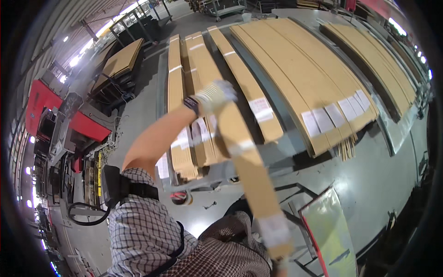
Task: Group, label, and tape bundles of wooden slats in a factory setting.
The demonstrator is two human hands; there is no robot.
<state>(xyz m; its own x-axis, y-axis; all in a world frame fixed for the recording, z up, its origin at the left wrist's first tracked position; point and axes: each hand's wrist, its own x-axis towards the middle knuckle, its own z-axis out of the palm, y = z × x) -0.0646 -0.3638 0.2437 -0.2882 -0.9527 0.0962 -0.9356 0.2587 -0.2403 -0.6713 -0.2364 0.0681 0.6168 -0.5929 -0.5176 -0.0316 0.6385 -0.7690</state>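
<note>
A long brown cardboard strip (257, 182) slants from the table's near side down toward my body, with a white band around it and a white label near its close end. My left hand (216, 96), in a pale work glove with a dark band at the wrist, is closed on the strip's far end; its fingers are slightly blurred. At the bottom edge my right hand (279, 266) shows only in part beside the close end, its fingers mostly hidden. Left of the strip lie banded stacks of similar cardboard (198, 87), and a narrow labelled stack (251, 87) lies to its right.
Wide cardboard stacks (295, 64) with white labels cover the table's right part. Another table with cardboard (374, 60) stands farther right. A metal-framed stand with a greenish panel (330, 226) is near my right side. Red-and-grey machinery (69, 115) stands at the left.
</note>
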